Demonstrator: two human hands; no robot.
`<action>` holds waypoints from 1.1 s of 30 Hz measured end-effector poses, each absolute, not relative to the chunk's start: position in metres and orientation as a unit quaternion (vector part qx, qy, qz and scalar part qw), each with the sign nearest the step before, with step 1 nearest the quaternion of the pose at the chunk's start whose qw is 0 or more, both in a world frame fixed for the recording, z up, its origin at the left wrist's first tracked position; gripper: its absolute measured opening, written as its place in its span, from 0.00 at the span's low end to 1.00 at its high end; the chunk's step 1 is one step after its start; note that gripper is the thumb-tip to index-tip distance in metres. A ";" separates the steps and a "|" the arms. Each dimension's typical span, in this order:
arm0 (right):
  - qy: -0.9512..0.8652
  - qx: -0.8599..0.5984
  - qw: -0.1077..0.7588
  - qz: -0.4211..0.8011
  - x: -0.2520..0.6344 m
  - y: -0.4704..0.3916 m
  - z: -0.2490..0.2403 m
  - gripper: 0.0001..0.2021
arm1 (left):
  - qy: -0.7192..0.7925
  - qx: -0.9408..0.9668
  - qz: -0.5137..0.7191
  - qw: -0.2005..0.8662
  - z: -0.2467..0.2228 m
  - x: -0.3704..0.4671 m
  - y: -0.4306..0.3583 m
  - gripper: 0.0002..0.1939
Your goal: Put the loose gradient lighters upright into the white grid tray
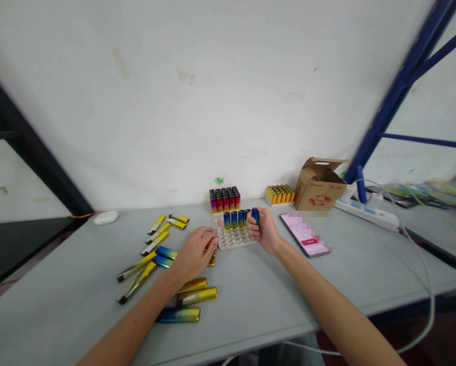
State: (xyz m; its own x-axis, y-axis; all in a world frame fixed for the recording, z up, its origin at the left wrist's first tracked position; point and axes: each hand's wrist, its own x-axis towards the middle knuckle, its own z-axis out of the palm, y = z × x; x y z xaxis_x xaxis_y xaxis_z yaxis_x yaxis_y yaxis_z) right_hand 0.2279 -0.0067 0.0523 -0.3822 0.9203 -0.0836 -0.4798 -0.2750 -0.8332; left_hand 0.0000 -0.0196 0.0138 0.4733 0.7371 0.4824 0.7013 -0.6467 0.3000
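My right hand (265, 231) is closed around a shiny blue cylinder (255, 215), held upright at the right side of a pale tray with round holes (237, 238). Several blue-and-green cylinders with dark tops (234, 219) stand upright in the tray's back row. My left hand (197, 251) is at the tray's left edge, fingers curled with the tips close together. A gold tube (213, 258) shows partly beneath it, and whatever the fingers grip is hidden. Several yellow-gold flat tubes (198, 297) and blue-and-yellow ones (182, 314) lie around my left forearm.
A block of red-and-purple cylinders (225, 201) and another of yellow ones (280, 194) stand by the wall. At right are an open cardboard box (319, 185), a phone (304, 235) and a power strip (368, 212) with cables. A white case (106, 217) lies at left.
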 end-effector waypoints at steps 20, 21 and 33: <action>-0.390 -0.217 0.479 0.756 0.224 -0.011 0.048 0.17 | 0.415 0.861 0.293 0.030 0.018 -0.001 -0.020 0.15; -0.389 -0.214 0.481 0.756 0.223 -0.011 0.048 0.16 | 0.415 0.862 0.290 0.031 0.018 -0.001 -0.020 0.15; -0.400 -0.190 0.490 0.751 0.226 -0.013 0.055 0.15 | 0.405 0.870 0.278 0.030 0.016 -0.002 -0.018 0.10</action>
